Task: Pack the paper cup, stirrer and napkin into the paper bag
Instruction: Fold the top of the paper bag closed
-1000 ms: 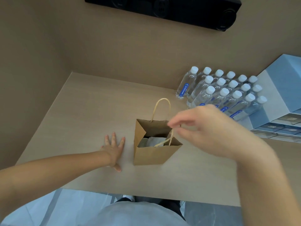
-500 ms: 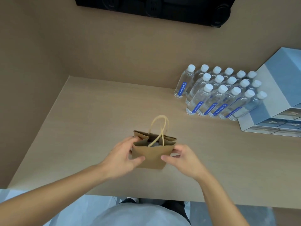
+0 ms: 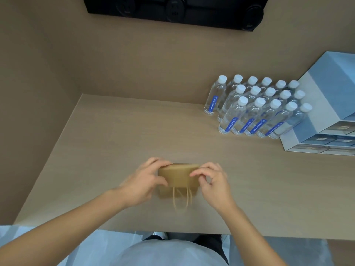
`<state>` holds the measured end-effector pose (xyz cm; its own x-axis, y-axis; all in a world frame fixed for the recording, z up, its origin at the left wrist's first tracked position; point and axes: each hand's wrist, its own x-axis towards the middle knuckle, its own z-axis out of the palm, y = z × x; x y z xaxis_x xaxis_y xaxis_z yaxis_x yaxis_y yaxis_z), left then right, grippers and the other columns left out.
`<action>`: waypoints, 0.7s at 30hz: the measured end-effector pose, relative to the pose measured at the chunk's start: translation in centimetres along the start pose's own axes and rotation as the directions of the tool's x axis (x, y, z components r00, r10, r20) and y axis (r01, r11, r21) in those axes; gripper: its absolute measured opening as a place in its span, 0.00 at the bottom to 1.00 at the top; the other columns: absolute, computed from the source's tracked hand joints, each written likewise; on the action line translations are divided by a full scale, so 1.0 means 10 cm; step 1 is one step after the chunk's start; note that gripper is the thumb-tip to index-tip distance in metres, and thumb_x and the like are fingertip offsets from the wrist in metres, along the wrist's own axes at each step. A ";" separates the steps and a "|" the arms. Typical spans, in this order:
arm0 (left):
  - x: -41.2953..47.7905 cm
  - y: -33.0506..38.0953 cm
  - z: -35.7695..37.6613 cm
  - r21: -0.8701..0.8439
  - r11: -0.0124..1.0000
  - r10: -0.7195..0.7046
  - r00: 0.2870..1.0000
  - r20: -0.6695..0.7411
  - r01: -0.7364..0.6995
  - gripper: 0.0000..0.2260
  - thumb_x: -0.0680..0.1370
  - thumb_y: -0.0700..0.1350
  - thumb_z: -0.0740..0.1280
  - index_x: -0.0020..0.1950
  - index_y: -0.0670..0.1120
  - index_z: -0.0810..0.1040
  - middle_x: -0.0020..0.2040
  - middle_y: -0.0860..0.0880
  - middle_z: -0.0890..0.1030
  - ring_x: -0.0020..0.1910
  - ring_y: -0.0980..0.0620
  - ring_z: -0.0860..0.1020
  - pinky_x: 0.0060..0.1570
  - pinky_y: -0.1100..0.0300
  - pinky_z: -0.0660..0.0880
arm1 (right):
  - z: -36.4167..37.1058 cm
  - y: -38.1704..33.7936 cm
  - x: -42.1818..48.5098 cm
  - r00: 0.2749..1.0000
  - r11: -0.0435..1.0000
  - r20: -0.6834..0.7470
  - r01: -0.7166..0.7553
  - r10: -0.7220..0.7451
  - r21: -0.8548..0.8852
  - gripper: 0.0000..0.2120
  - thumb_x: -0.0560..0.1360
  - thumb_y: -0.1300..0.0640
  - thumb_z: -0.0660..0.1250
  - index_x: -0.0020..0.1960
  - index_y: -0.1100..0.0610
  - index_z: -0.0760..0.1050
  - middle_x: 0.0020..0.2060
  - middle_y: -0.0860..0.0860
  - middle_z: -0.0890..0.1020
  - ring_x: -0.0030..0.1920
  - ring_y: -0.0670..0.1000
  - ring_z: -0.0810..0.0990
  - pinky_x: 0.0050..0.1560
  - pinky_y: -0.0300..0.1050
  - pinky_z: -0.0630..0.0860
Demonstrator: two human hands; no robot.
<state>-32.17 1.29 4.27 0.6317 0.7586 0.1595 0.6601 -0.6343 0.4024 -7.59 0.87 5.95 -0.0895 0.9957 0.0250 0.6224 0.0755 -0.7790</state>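
The brown paper bag (image 3: 178,176) stands on the wooden table (image 3: 115,135) near its front edge. Its top is folded over toward me, and its twine handles (image 3: 181,199) hang down the near face. My left hand (image 3: 145,182) grips the bag's left end at the fold. On the other side, my right hand (image 3: 212,182) pinches the right end of the fold. The cup, stirrer and napkin are not visible; the closed top hides the inside.
Several water bottles (image 3: 255,106) with white caps stand in rows at the back right. Blue and white boxes (image 3: 324,116) are stacked at the right edge. A black panel (image 3: 172,10) hangs on the back wall. Brown walls close the left and rear.
The right hand let go of the handle and both hands took the bag's sides. The open top is now folded down toward me, with the handles flipped over the near face.
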 end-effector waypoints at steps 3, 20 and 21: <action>-0.03 -0.03 0.06 -0.138 0.987 -0.064 0.984 0.165 0.087 0.15 0.73 0.38 0.67 0.54 0.56 0.77 0.73 0.48 0.67 0.73 0.50 0.64 0.70 0.54 0.65 | 0.04 -0.07 -0.04 0.998 0.999 0.056 0.021 -0.020 -0.030 0.20 0.71 0.68 0.69 0.57 0.48 0.82 0.49 0.48 0.70 0.54 0.47 0.68 0.57 0.28 0.63; 0.27 0.06 -0.01 -0.295 0.891 -0.404 0.899 -0.167 0.345 0.03 0.72 0.45 0.75 0.45 0.50 0.87 0.39 0.52 0.87 0.39 0.54 0.78 0.46 0.61 0.76 | 0.02 -0.10 0.34 0.971 0.959 0.181 0.195 -0.159 -0.205 0.01 0.71 0.59 0.75 0.41 0.57 0.85 0.34 0.54 0.80 0.37 0.56 0.78 0.40 0.50 0.77; 0.26 0.05 0.00 -0.296 0.889 -0.410 0.895 -0.176 0.349 0.03 0.72 0.45 0.75 0.45 0.49 0.87 0.39 0.52 0.87 0.39 0.54 0.78 0.45 0.62 0.75 | -0.03 -0.06 0.35 0.974 0.968 0.180 0.170 -0.136 -0.185 0.01 0.71 0.60 0.75 0.41 0.57 0.85 0.34 0.54 0.80 0.36 0.56 0.78 0.40 0.50 0.77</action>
<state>-30.17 2.96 4.95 0.2228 0.9652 0.1366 0.6871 -0.2549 0.6803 -8.06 4.31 6.70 -0.3120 0.9499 0.0177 0.7312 0.2519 -0.6340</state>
